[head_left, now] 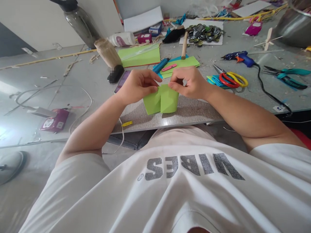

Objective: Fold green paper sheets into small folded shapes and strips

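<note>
A piece of green paper [168, 98], folded or curled with a flap on its right side, is held up over the near edge of the table. My left hand [141, 84] pinches its upper left edge between thumb and fingers. At the upper right corner my right hand [186, 82] grips the paper the same way, thumb toward me. Just beyond the hands lie more green sheets [193, 61], a blue pen-like tool [160, 65] and a pink cutter [169, 67].
Scissors [228, 79], a blue glue gun [243, 58] and teal pliers [286, 76] lie to the right. Bottle caps [204, 33] are heaped at the back. A bottle [80, 24] and a tan container [108, 53] are back left. A cable [122, 136] hangs over the table's edge [155, 127].
</note>
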{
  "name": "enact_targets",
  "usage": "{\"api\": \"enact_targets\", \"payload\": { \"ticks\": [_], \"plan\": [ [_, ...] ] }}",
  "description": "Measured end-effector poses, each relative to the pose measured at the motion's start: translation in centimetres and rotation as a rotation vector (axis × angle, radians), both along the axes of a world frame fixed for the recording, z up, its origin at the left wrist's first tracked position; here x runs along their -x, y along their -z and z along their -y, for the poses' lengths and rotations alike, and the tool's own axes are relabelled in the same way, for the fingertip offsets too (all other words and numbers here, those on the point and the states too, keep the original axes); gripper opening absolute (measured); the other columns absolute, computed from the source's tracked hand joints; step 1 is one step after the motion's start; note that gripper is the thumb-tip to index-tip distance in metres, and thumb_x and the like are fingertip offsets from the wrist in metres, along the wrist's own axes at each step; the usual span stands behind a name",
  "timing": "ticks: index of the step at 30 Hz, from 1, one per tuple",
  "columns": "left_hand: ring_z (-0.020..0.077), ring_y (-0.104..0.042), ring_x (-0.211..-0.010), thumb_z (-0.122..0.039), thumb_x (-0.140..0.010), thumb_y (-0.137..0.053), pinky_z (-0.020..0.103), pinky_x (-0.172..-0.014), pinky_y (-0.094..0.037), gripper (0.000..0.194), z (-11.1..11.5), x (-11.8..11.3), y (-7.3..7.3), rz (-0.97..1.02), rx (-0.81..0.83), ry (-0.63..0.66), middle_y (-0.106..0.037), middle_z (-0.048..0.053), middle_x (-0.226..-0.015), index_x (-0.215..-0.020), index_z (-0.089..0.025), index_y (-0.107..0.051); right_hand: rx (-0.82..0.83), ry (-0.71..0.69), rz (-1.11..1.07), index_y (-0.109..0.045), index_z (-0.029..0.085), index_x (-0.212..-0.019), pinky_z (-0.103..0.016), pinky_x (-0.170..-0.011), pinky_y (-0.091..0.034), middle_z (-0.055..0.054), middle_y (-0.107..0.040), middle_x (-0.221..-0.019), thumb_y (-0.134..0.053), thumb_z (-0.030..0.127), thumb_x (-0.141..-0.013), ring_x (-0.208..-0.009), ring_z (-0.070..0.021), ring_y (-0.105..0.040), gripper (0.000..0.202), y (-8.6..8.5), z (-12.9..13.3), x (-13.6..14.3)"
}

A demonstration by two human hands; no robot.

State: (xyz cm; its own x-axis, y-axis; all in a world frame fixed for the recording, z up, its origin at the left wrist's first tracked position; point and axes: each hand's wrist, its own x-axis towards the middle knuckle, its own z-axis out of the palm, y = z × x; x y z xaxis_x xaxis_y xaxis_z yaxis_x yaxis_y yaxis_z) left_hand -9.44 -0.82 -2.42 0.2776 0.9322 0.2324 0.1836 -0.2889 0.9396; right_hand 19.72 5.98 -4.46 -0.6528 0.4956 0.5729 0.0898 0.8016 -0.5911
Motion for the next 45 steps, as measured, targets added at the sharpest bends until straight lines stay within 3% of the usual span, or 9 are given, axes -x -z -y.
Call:
{"api": "enact_targets", "payload": {
  "ticks": [7,12,18,27,33,39,45],
  "plan": [
    [0.0211,-0.081,-0.085,-0.019,-0.081,-0.105,0.034,-0.078,-0.070,0.026,0.9,-1.0,-0.3,-0.067,-0.076,0.045,-0.083,0.003,-0.089,-0.100,-0.022,-0.088,-0.122,-0.067,0.002,-0.068,0.029,-0.095,-0.037,-0.069,-0.053,-0.002,-0.069,-0.091,-0.082,0.060,-0.119,-0.080,-0.0212,-0.061,0.042,0.3,-0.1,0.4],
    [0.0238,-0.082,-0.085,-0.026,-0.086,-0.105,0.035,-0.075,-0.069,0.022,1.4,-1.8,-0.2,-0.054,-0.075,0.048,-0.083,0.004,-0.087,-0.098,-0.022,-0.087,-0.070,-0.009,0.019,-0.070,0.029,-0.098,-0.037,-0.070,-0.053,-0.002,-0.072,-0.091,-0.082,0.061,-0.120,-0.079,-0.0211,-0.060,0.040,0.8,0.4,0.8],
    [0.0251,-0.084,-0.088,-0.022,-0.083,-0.103,0.037,-0.079,-0.071,0.020,1.8,-2.1,-0.5,-0.062,-0.043,0.042,-0.082,0.003,-0.084,-0.094,-0.021,-0.086,-0.044,-0.031,0.019,-0.071,0.028,-0.097,-0.038,-0.072,-0.054,-0.002,-0.072,-0.093,-0.089,0.056,-0.115,-0.079,-0.0204,-0.060,0.038,0.9,0.5,1.0],
    [0.0188,-0.078,-0.082,-0.016,-0.081,-0.105,0.033,-0.077,-0.066,0.023,1.2,-2.0,0.1,-0.094,0.016,-0.044,-0.081,0.001,-0.086,-0.092,-0.022,-0.085,0.068,-0.021,0.022,-0.072,0.027,-0.094,-0.035,-0.074,-0.056,-0.001,-0.073,-0.091,-0.097,0.052,-0.109,-0.081,-0.0193,-0.059,0.039,0.7,0.6,1.2],
    [0.0154,-0.068,-0.073,-0.021,-0.084,-0.106,0.031,-0.069,-0.058,0.023,1.2,-1.7,0.1,-0.119,-0.031,-0.042,-0.073,-0.001,-0.078,-0.098,-0.023,-0.089,0.156,-0.041,0.007,-0.074,0.028,-0.093,-0.036,-0.071,-0.054,-0.001,-0.070,-0.086,-0.095,0.063,-0.111,-0.079,-0.0200,-0.057,0.045,-0.2,0.6,0.5],
    [0.0149,-0.060,-0.065,-0.033,-0.081,-0.113,0.030,-0.059,-0.050,0.036,1.2,-1.6,-0.2,-0.081,-0.103,0.048,-0.071,0.000,-0.076,-0.103,-0.025,-0.086,0.195,-0.171,0.001,-0.076,0.026,-0.091,-0.035,-0.077,-0.061,-0.002,-0.076,-0.087,-0.095,0.066,-0.110,-0.081,-0.0196,-0.064,0.048,-1.4,0.4,-0.6],
    [0.0154,-0.066,-0.064,-0.032,-0.081,-0.116,0.030,-0.058,-0.051,0.043,1.1,-1.3,-0.1,-0.080,-0.111,0.129,-0.070,-0.002,-0.075,-0.107,-0.027,-0.082,0.175,-0.269,0.053,-0.079,0.024,-0.088,-0.032,-0.078,-0.066,-0.005,-0.085,-0.092,-0.106,0.057,-0.100,-0.086,-0.0206,-0.073,0.045,-2.0,0.0,-1.4]
  ]
}}
